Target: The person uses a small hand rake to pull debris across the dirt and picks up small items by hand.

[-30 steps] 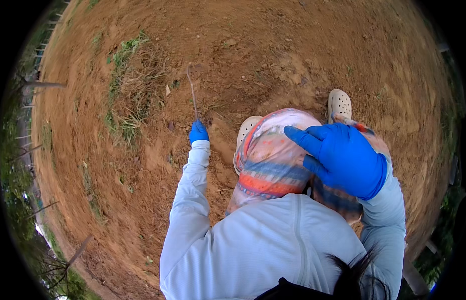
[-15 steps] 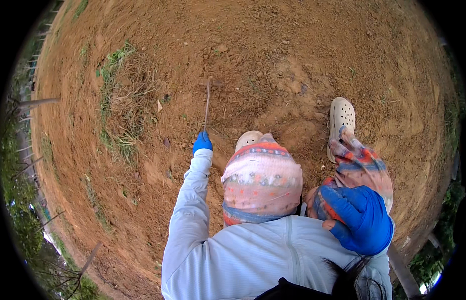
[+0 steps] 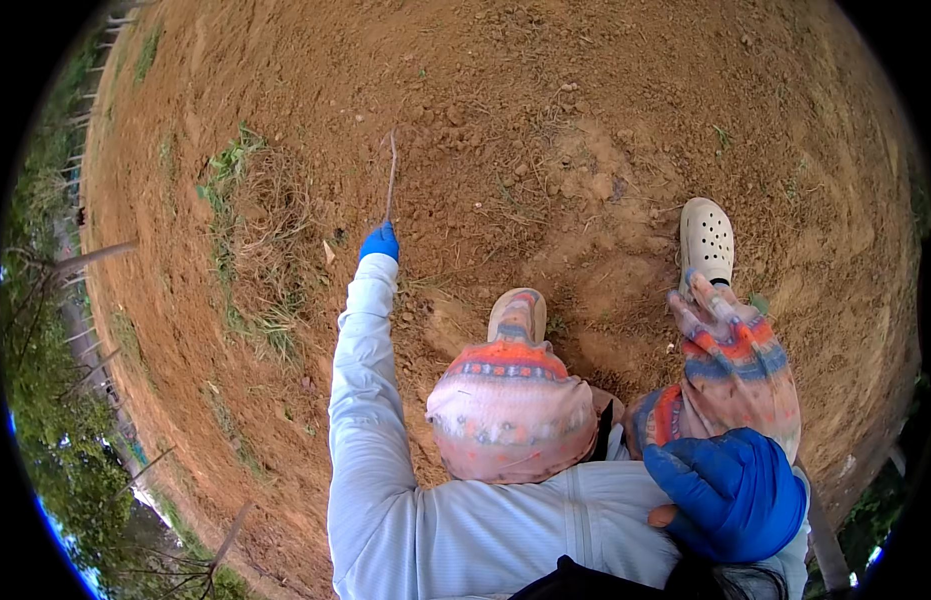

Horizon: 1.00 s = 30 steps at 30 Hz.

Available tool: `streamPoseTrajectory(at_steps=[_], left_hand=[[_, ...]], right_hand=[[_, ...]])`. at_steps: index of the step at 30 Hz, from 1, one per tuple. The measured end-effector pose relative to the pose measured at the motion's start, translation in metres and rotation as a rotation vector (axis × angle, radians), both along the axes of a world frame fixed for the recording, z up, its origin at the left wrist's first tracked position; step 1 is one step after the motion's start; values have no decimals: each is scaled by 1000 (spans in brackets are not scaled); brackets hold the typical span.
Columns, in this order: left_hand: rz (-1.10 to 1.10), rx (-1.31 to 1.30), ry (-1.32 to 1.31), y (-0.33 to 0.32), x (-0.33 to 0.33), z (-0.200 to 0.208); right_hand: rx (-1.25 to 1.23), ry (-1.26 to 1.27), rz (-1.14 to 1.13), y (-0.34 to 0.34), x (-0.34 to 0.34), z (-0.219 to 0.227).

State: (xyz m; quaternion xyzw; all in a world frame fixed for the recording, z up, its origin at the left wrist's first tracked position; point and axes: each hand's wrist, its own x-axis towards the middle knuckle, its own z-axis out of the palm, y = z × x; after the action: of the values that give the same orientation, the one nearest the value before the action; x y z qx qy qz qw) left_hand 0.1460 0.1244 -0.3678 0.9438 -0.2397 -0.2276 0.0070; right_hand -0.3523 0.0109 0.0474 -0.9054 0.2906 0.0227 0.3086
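Note:
In my left hand (image 3: 380, 242), gloved in blue and closed, is the thin handle of a small rake (image 3: 391, 175). The arm is stretched forward, and the tool's far end meets the brown soil (image 3: 465, 190); its head hardly shows against the dirt. My right hand (image 3: 735, 495), also in a blue glove, rests over my bent right knee. Its fingers point left, apart from the thumb, whose bare tip pokes out of the glove. No object shows in it.
Left of the rake lies a heap of pulled grass (image 3: 270, 230), dry and green. My beige clogs (image 3: 707, 240) stand on the soil below patterned trousers (image 3: 510, 420). Thin tree trunks (image 3: 100, 258) line the left rim.
My left hand has moved forward and left with the rake, whose crosswise head was plainer before. The view has shifted slightly; my right hand still rests at the knee.

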Motion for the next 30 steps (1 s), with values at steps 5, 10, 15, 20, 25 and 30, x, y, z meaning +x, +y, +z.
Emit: streamPoseTrajectory(at_steps=[5,10,15,20,25,30], left_hand=[[79,-435,53,-17,-16,26],[-188,-26,-88,-65,-17,22],[-79,-142,-63,-79,-54,52],[-189,-94,-60,-51,-55,56],[-19,56,-93,38,-55,43],[-37,-49,-65,34,-70,53]], right_hand=[[-1,-36,-5,-1,-3,-8],[-10,-77,8,1,-5,-4],[-15,-102,21,4,-4,-9],[-74,-177,65,5,-17,-15],[-31,-123,31,2,-14,-9],[-34,-124,33,6,-15,-10]])
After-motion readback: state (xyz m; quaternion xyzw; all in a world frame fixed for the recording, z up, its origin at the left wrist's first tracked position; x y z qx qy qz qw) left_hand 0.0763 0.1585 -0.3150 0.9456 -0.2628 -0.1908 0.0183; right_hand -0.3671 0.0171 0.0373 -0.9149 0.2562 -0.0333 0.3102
